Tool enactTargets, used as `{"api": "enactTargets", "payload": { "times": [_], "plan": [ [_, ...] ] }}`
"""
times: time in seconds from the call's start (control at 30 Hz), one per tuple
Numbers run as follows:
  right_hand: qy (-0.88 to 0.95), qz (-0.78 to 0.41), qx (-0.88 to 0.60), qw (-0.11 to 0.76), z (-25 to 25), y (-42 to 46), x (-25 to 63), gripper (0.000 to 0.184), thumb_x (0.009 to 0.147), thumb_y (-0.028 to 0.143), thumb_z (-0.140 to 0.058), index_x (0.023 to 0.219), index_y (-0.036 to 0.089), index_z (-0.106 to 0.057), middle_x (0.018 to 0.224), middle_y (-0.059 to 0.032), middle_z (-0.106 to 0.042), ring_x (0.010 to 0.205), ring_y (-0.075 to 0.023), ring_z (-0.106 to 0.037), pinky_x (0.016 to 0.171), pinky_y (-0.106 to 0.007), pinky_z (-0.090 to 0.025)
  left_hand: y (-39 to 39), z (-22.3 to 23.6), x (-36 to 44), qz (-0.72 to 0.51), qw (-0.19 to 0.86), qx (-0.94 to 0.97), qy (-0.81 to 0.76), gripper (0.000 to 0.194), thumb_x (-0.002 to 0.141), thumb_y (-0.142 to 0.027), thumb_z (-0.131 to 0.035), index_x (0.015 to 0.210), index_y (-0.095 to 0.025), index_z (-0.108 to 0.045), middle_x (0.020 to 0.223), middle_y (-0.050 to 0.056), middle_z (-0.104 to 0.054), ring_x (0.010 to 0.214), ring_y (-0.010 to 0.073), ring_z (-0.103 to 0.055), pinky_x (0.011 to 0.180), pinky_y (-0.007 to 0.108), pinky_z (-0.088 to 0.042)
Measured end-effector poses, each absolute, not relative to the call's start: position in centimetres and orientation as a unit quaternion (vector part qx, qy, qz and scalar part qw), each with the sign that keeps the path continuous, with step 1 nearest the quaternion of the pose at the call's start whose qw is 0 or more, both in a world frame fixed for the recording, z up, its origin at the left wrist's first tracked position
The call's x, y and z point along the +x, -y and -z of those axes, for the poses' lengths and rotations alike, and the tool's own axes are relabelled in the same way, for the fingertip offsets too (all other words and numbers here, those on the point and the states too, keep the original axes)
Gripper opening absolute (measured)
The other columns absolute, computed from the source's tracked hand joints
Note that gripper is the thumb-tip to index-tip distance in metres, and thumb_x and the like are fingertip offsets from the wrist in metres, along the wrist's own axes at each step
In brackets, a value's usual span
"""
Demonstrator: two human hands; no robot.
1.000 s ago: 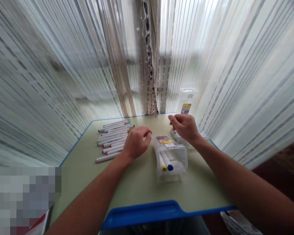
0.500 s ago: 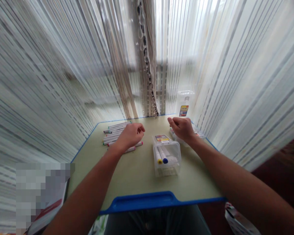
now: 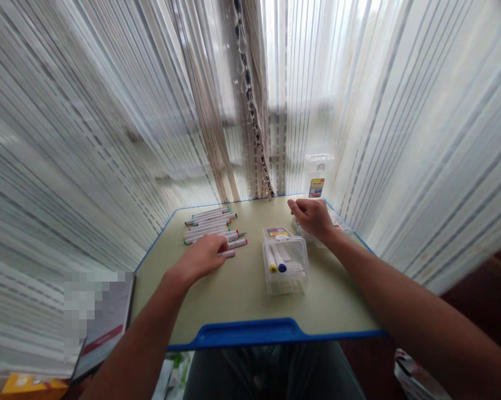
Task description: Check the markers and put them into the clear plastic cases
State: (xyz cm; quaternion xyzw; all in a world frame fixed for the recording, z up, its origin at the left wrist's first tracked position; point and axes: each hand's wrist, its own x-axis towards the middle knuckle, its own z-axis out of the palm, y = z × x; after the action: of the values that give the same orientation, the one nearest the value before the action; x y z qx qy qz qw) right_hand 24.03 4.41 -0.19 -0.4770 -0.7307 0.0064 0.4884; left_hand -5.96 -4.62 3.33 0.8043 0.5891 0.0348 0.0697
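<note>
Over the near end of a row of white markers [image 3: 211,224], my left hand [image 3: 204,253] has its fingers curled around the closest marker [image 3: 229,254]. That marker's pink end sticks out beside the thumb. My right hand [image 3: 311,214] is a loose fist, with no object showing in it. It is just above or against a clear plastic case [image 3: 337,223] at the back right, partly hiding it. Between the hands stands an open clear plastic box [image 3: 286,286], where a yellow-ended marker [image 3: 272,268] and a blue-ended marker [image 3: 281,267] lie side by side.
The pale tabletop [image 3: 234,294] has a blue edge with a molded tray [image 3: 250,331] in front. A clear lid with a label [image 3: 316,186] stands upright at the back right. String curtains [image 3: 121,111] surround the table. A tablet-like screen [image 3: 106,328] leans at the left.
My left hand has come down and back toward me, from above the markers onto the closest one. My right fist stays in nearly the same place. The view has shifted slightly.
</note>
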Motion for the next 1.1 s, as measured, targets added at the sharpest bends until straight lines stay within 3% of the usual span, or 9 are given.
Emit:
{"api": "enactTargets", "payload": {
  "times": [0.2,0.43,0.53,0.63,0.73,0.9,1.1],
  "plan": [
    [0.727,-0.022,-0.475,0.495,0.1,-4.3,24.0,0.053,0.094,0.047,-0.051,0.049,0.020,-0.055,0.044,-0.0022,-0.057,0.045,-0.0141,-0.051,0.053,-0.027,-0.033,5.5,-2.6,-5.8,-0.062,0.059,0.836,-0.542,0.028,0.094,-0.037,-0.053,0.080,-0.019,-0.069,0.085,0.010,-0.071,0.078,0.0246,-0.064,0.070,0.033,-0.044],
    [0.730,-0.061,-0.463,0.499,-0.1,-4.0,23.9,0.051,0.093,0.047,-0.050,0.051,0.019,-0.059,0.044,-0.0025,-0.058,0.042,-0.0139,-0.053,0.052,-0.027,-0.036,3.9,-3.4,-3.4,-0.164,0.047,0.848,-0.502,0.024,0.099,-0.026,-0.042,0.101,-0.016,-0.064,0.104,0.013,-0.066,0.096,0.0256,-0.064,0.088,0.038,-0.048],
    [0.705,-0.200,-0.443,0.516,-0.2,-3.8,23.6,0.051,0.092,0.055,-0.053,0.061,0.016,-0.065,0.048,-0.0029,-0.060,0.040,-0.0127,-0.051,0.047,-0.026,-0.037,1.9,-4.6,-1.3,-0.264,0.063,0.835,-0.479,0.027,0.101,-0.027,-0.039,0.114,-0.016,-0.061,0.102,0.011,-0.067,0.091,0.0218,-0.066,0.084,0.034,-0.049],
    [0.629,-0.400,-0.390,0.540,-0.7,-3.5,23.2,0.051,0.087,0.063,-0.058,0.085,0.015,-0.071,0.061,-0.0040,-0.067,0.043,-0.0119,-0.053,0.041,-0.024,-0.032,-0.3,-5.3,0.7,-0.298,0.079,0.836,-0.454,0.032,0.102,-0.033,-0.043,0.126,-0.019,-0.059,0.093,0.006,-0.069,0.081,0.0199,-0.066,0.078,0.032,-0.048],
    [0.578,-0.491,-0.339,0.556,-1.2,-3.2,22.9,0.051,0.083,0.064,-0.066,0.102,0.017,-0.070,0.067,-0.0024,-0.067,0.048,-0.0111,-0.053,0.039,-0.022,-0.030,-1.9,-5.0,2.4,-0.285,0.098,0.858,-0.415,0.028,0.100,-0.034,-0.049,0.118,-0.020,-0.066,0.092,0.005,-0.073,0.082,0.0198,-0.066,0.078,0.032,-0.048],
    [0.593,-0.459,-0.343,0.565,-1.3,-2.8,22.2,0.041,0.075,0.055,-0.078,0.083,0.016,-0.071,0.062,-0.0012,-0.064,0.045,-0.0089,-0.050,0.038,-0.021,-0.032,-2.8,-4.4,3.6,-0.320,0.128,0.869,-0.356,0.022,0.096,-0.024,-0.055,0.106,-0.014,-0.071,0.101,0.011,-0.075,0.090,0.0200,-0.067,0.082,0.032,-0.049],
    [0.551,-0.472,-0.352,0.591,-0.6,-3.4,22.4,0.032,0.076,0.047,-0.079,0.081,0.016,-0.072,0.059,-0.0007,-0.064,0.044,-0.0093,-0.051,0.039,-0.023,-0.036,-1.5,-4.1,1.1,-0.323,0.158,0.837,-0.412,0.025,0.094,-0.029,-0.056,0.104,-0.014,-0.074,0.082,0.005,-0.073,0.070,0.0158,-0.061,0.066,0.027,-0.044]
  ]
}}
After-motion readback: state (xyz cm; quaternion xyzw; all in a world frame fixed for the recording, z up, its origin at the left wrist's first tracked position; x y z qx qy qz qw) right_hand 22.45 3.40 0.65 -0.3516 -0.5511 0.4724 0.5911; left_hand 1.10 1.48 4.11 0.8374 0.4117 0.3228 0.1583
